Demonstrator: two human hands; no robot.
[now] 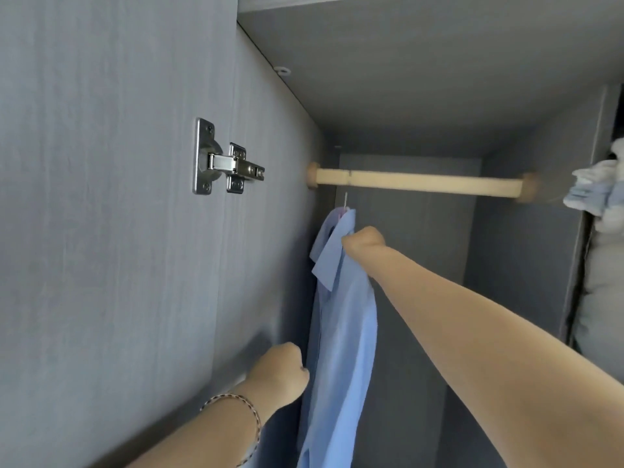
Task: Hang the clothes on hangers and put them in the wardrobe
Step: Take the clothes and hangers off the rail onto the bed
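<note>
A light blue shirt hangs on a hanger whose thin hook rises just below the pale wooden rail inside the grey wardrobe. My right hand grips the shirt at the collar, up near the hanger's neck. My left hand, a bracelet on its wrist, is curled at the shirt's left edge lower down; whether it holds cloth is hidden. The hook reaches up to the rail's underside; I cannot tell whether it is hooked over it.
The open wardrobe door with a metal hinge stands close on the left. A side panel bounds the compartment on the right, with folded pale clothes stacked beyond it. The rail is bare to the right of the shirt.
</note>
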